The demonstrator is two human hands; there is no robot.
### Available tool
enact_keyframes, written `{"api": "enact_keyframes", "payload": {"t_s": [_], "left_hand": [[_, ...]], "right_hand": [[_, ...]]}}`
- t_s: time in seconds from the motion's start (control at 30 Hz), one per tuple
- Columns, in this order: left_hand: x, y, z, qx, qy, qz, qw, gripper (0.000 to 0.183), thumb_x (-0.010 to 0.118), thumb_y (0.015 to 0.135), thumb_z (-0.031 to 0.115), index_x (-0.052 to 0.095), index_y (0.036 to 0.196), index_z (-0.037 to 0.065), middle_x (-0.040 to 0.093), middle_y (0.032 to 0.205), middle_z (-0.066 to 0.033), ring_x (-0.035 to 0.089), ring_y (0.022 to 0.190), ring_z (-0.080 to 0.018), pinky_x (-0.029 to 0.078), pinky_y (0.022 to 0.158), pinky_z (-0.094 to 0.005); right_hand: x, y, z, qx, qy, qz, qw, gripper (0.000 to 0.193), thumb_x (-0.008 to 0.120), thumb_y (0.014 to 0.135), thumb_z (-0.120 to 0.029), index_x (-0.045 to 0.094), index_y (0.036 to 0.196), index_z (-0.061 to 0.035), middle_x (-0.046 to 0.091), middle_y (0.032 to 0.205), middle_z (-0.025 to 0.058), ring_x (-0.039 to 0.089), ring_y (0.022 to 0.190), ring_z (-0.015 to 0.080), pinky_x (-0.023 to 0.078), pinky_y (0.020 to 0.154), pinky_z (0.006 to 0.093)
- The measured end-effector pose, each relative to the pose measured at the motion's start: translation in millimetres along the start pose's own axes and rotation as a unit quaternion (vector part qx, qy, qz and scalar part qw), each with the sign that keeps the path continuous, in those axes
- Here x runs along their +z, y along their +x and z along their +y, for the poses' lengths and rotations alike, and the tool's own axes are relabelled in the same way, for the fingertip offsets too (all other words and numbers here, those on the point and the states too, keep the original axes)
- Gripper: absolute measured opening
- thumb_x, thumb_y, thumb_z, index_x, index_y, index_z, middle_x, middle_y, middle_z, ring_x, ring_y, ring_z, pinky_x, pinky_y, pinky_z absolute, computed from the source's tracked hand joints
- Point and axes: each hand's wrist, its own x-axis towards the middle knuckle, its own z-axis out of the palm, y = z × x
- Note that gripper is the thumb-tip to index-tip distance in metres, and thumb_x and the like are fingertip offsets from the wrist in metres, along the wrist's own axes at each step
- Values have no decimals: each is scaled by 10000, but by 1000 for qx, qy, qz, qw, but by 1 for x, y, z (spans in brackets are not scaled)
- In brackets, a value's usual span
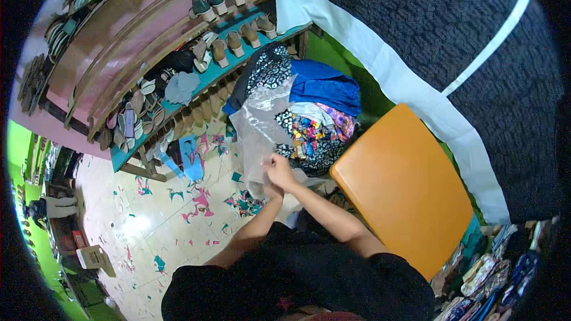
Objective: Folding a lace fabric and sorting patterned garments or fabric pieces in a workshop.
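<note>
Tiled floor (157, 217) with pink scraps (202, 202), 2 hands (279, 173) at clear plastic (252, 142).

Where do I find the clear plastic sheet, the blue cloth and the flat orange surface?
Clear plastic sheet (256, 134): head view, on its crumpled middle.
Blue cloth (324, 88): head view, middle of its visible part.
Flat orange surface (404, 187): head view, on its broad middle.

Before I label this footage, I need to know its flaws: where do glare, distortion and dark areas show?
Head view: a bright glare patch whites out part of the tiled floor; reflections streak the clear plastic; the upper shelf bows near the rim; the corners fall to black; the black shirt loses fold detail.
</note>
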Motion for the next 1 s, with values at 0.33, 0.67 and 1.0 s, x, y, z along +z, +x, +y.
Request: {"api": "enact_keyframes", "payload": {"t_s": [0.33,0.67,1.0], "left_hand": [[-47,-38,10,198,139,-40,969,204,521,750,74,502,947,22,551,868,-150,554,786,-286,420,723,-336],[59,-84,108,358,166,-9,919,259,499,637,-20,498,893,16,526,875,-144,477,875,-306,373,774,-375],[177,-226,193,588,71,-173,787,365,430,584,-87,536,887,85,547,1020,-73,449,1070,-241,259,926,-420]], "right_hand": [[-62,26,-44,-83,-98,84,988,217,604,705,-214,602,775,-8,594,679,135,570,622,201,433,596,316],[-281,16,-134,-221,-72,224,947,132,612,704,-97,639,823,-45,618,753,61,565,691,142,437,638,273],[-466,-252,-158,-292,5,473,831,159,572,744,14,585,902,5,593,889,62,548,809,124,442,727,249]]}}
